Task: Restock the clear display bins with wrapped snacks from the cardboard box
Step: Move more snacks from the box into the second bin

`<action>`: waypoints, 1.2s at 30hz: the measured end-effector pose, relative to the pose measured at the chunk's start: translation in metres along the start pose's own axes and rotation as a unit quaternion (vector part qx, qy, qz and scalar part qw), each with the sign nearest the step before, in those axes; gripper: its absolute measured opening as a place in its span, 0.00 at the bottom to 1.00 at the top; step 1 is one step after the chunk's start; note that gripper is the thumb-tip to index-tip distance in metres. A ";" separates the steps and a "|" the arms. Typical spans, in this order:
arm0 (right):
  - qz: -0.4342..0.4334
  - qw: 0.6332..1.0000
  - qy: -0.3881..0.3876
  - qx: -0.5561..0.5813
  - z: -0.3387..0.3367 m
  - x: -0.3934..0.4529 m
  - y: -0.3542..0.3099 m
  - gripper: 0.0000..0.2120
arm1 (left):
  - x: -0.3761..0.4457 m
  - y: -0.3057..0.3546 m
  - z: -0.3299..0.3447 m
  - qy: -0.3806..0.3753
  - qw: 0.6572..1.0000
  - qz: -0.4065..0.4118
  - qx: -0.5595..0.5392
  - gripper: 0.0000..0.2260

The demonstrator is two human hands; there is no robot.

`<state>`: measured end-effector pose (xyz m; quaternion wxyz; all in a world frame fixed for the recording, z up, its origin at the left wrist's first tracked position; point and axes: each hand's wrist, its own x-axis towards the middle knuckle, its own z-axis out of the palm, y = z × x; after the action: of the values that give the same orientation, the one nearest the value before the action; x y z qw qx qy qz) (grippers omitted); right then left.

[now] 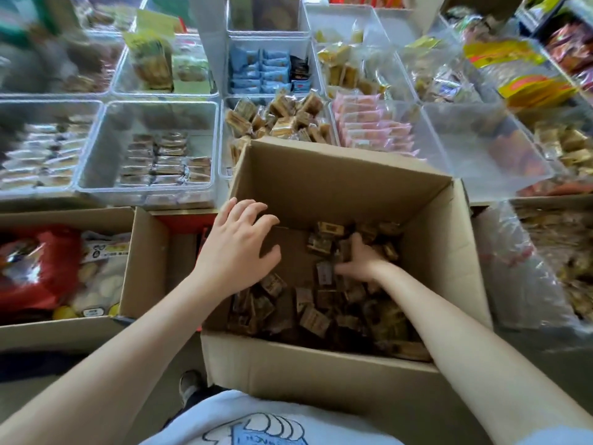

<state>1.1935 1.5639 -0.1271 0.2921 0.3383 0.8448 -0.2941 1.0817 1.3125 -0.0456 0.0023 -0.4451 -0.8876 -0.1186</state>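
A: Shop display seen from above: clear bins [147,152] in rows, cartons set on the floor in front.

B: Task item?

A: Snacks [313,319], small brown wrapped blocks, are heaped loose in the bottom of the box [321,377]. Box is under half full, part of its floor is bared. Matching blocks are piled in the bin [276,118] just behind it.

B: Handling?

A: Judged light, firm inside, film wrap slick and crinkly. Best scooped as a handful with fingers closed under the pile; singles can be pinched by the wrapper ends. Crushing is unlikely.

B: Hands?

A: Right hand [361,260] is buried in the heap, fingers curled round several snacks. Left hand [239,245] is held over the box's left wall, fingers spread and relaxed, nothing gripped.

B: Surroundings?

A: Pink packs [372,126] are filed in the bin to the right, blue packs [256,70] in the one behind. A second carton [64,332] at left holds a red bag [35,268].
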 end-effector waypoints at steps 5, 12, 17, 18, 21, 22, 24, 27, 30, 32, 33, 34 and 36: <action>-0.100 0.847 -0.168 0.494 -0.029 -0.039 -0.049 0.11 | -0.003 0.000 -0.006 0.001 0.997 0.006 -0.072 0.30; -0.198 0.779 -0.280 0.526 -0.042 -0.086 -0.116 0.24 | -0.007 -0.003 -0.038 0.126 0.888 -0.112 -0.428 0.22; -0.199 0.851 -0.239 0.424 -0.042 -0.091 -0.177 0.30 | -0.001 -0.051 -0.072 0.154 0.779 -0.237 -0.559 0.06; -0.200 0.865 -0.210 0.409 -0.041 -0.089 -0.190 0.29 | -0.003 -0.066 -0.077 0.139 0.762 -0.253 -0.580 0.05; -0.221 0.888 -0.118 0.385 -0.036 -0.082 -0.238 0.22 | -0.008 -0.118 -0.088 0.099 0.749 -0.263 -0.599 0.05; -0.232 0.896 -0.098 0.365 -0.034 -0.080 -0.256 0.19 | -0.009 -0.137 -0.091 0.089 0.752 -0.260 -0.599 0.06; -0.246 0.919 -0.075 0.300 -0.026 -0.074 -0.293 0.15 | -0.011 -0.173 -0.095 0.065 0.760 -0.247 -0.598 0.06; -0.250 0.938 -0.066 0.233 -0.009 -0.061 -0.348 0.11 | -0.009 -0.227 -0.098 0.045 0.767 -0.242 -0.593 0.07; -0.225 0.942 -0.053 0.244 0.007 -0.041 -0.396 0.13 | 0.000 -0.293 -0.091 0.051 0.751 -0.279 -0.597 0.09; -0.194 0.950 -0.015 0.244 0.017 -0.023 -0.419 0.14 | 0.008 -0.333 -0.080 0.044 0.749 -0.316 -0.581 0.11; -0.178 0.953 0.010 0.243 0.020 -0.013 -0.426 0.14 | 0.011 -0.350 -0.074 0.050 0.757 -0.329 -0.563 0.10; -0.162 0.956 0.036 0.242 0.023 -0.004 -0.431 0.14 | 0.015 -0.365 -0.068 0.066 0.774 -0.332 -0.536 0.09; -0.132 0.958 0.084 0.240 0.027 0.016 -0.435 0.13 | 0.023 -0.390 -0.055 0.107 0.807 -0.321 -0.483 0.10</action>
<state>0.8681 1.2912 -0.0259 0.0892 0.3073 0.8082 -0.4944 0.7538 1.0947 -0.0713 -0.1566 -0.0625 -0.8019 -0.5732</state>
